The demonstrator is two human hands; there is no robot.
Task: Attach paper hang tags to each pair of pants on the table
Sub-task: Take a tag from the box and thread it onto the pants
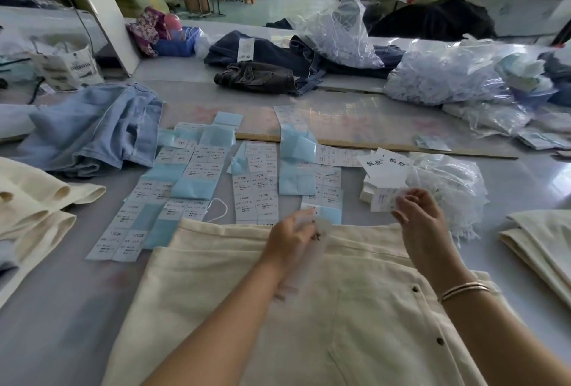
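Head view.

Cream pants (309,308): one pair, spread flat on the grey counter (61,308) at near centre, waistband toward the far side, dark snaps along the right portion.

Left hand (292,239): over the waistband of the cream pants, fingers curled; a blurred pale item lies at the fingertips, and it cannot be told whether the hand pinches it.

Right hand (421,215): just beyond the right end of the waistband, fingers pinching a white hang tag (381,200). Two thin bangles (465,290) on that wrist.

Hang tag stack (386,169): white cards, some with dark handwriting, just beyond the right hand.

Bag of white strings (448,188): clear plastic, right of the stack and touching it.

Label sheets (256,185): white printed stickers and pale blue backing, laid in rows on the counter beyond the waistband.

Light blue jeans (92,135): crumpled, far left.

Folded cream pants: one pile at the near left (34,209), one at the right edge (543,240).

Dark jeans (256,77): heaped at far centre, one bearing a white tag.

Clear plastic bags (448,77): far right, filled with white pieces.
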